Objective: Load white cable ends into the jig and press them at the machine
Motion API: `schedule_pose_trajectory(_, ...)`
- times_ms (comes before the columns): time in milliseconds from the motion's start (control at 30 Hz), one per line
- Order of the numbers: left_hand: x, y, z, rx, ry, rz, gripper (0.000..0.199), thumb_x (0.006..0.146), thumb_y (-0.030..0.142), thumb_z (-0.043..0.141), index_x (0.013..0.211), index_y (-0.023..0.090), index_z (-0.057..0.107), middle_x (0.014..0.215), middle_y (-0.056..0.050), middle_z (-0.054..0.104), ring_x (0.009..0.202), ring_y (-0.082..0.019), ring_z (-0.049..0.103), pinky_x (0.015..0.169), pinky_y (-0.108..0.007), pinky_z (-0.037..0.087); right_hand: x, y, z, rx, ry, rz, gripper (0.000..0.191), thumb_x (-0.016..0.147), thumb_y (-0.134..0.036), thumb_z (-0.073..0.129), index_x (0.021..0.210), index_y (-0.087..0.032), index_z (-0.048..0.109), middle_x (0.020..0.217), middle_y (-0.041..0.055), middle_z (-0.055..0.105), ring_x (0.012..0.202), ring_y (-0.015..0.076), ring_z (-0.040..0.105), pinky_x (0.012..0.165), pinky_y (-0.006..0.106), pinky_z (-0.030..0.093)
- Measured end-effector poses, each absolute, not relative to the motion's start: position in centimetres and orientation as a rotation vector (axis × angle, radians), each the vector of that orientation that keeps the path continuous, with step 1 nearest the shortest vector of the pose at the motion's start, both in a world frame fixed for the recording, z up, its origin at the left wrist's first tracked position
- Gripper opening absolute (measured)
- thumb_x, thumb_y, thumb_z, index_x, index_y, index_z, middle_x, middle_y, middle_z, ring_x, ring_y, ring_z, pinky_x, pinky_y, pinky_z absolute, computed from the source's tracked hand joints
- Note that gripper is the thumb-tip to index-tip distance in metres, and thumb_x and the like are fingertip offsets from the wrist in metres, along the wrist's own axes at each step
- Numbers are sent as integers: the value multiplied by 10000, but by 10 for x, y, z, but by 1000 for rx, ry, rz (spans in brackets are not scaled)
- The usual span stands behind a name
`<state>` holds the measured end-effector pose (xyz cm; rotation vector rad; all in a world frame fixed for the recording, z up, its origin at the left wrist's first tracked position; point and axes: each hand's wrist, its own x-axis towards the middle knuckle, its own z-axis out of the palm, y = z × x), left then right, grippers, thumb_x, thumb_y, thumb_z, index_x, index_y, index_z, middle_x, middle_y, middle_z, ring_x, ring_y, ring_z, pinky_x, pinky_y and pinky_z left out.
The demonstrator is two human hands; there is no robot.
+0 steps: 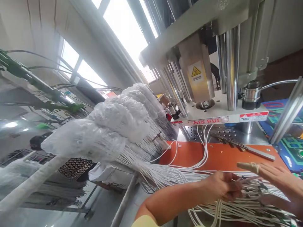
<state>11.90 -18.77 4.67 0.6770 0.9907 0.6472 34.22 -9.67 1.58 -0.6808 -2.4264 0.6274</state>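
Observation:
My left hand [228,187] reaches in from the bottom with its fingers pinched together above a thick spread of white cables [236,211]. A slim greyish piece [249,179] sticks out to the right of its fingertips, too blurred to name. At the right edge, my right hand [276,181] has its fingers stretched out toward the left hand, a pale tan cover on one fingertip. Beneath it lie the cable ends with small metallic parts [255,189]. Whether the right thumb touches any of them is unclear.
Above stands a MIN-HUI press [210,119] with chrome columns and a heat-warning label; a few white cables hang under its plate. A metal bar [248,148] lies on the orange board [184,154]. Plastic-wrapped cable bundles [106,126] rest at left, near a pale rail [30,183].

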Motion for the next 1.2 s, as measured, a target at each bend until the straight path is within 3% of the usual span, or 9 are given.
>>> schedule_pose_trajectory(100, 111, -189, 50, 666, 985, 713, 519, 733, 531, 739, 1025, 112, 646, 617, 49, 463, 372, 6, 241, 380, -200, 81, 358, -90, 27, -879, -2220, 1127, 587, 906, -570, 429, 1462, -395, 358, 1525, -4, 383, 1388, 297, 357, 1130, 473, 350)
schedule_pose_trajectory(267, 118, -180, 58, 701, 997, 685, 450, 753, 523, 693, 951, 127, 610, 629, 36, 522, 390, -40, 379, 356, -190, 221, 337, -100, 43, -883, -2031, 1481, 588, 963, -565, 277, 1496, -323, 336, 1563, -13, 308, 1437, 262, 257, 1182, 468, 205)
schedule_pose_trajectory(433, 133, -169, 58, 718, 1035, 734, 352, 732, 444, 719, 832, 137, 578, 589, 35, 510, 430, -60, 408, 400, -202, 296, 312, -120, 62, -772, -2028, 1799, 627, 967, -570, 279, 1529, -295, 255, 1177, 78, 672, 1039, 259, 655, 939, 434, 522)
schedule_pose_trajectory(600, 133, -158, 62, 708, 1074, 897, 375, 770, 452, 714, 903, 122, 597, 642, 31, 534, 421, -12, 306, 409, -193, 133, 326, -104, 48, -815, -1945, 1598, 770, 900, -519, 532, 1541, -338, 146, 1441, 101, 466, 1208, 267, 550, 900, 370, 536)
schedule_pose_trajectory(767, 129, -150, 57, 783, 1130, 978, 394, 760, 439, 745, 915, 94, 634, 641, 12, 582, 410, 0, 301, 413, -199, 127, 330, -104, 31, -888, -1804, 1789, 659, 914, -522, 506, 1461, -201, 328, 842, 31, 651, 714, 182, 632, 716, 341, 550)
schedule_pose_trajectory(1000, 128, -153, 53, 965, 1160, 896, 339, 813, 429, 687, 866, 97, 643, 653, -27, 658, 354, -22, 381, 382, -195, 226, 315, -101, 37, -1139, -1764, 1592, 565, 899, -459, 461, 1398, -223, 340, 672, -15, 617, 590, 197, 610, 593, 336, 520)
schedule_pose_trajectory(1067, 120, -156, 55, 946, 1170, 925, 340, 827, 426, 673, 917, 99, 653, 641, -19, 647, 362, -14, 351, 389, -188, 214, 330, -97, 28, -1292, -1754, 1473, 551, 900, -497, 435, 1389, -260, 343, 757, 24, 674, 683, 238, 656, 682, 382, 537)
schedule_pose_trajectory(1133, 110, -155, 55, 911, 1222, 983, 369, 813, 451, 683, 936, 104, 660, 636, -13, 640, 370, -10, 326, 389, -187, 201, 351, -99, 17, -1429, -1804, 1298, 581, 898, -530, 417, 1424, -316, 297, 1041, 84, 700, 926, 286, 671, 822, 430, 529)
schedule_pose_trajectory(1200, 100, -151, 52, 873, 1312, 1019, 401, 758, 481, 724, 895, 108, 665, 628, -7, 632, 363, -8, 298, 375, -193, 179, 369, -104, 9, -1559, -1866, 956, 652, 891, -545, 405, 1482, -354, 208, 1352, 111, 554, 1188, 331, 559, 935, 500, 482)
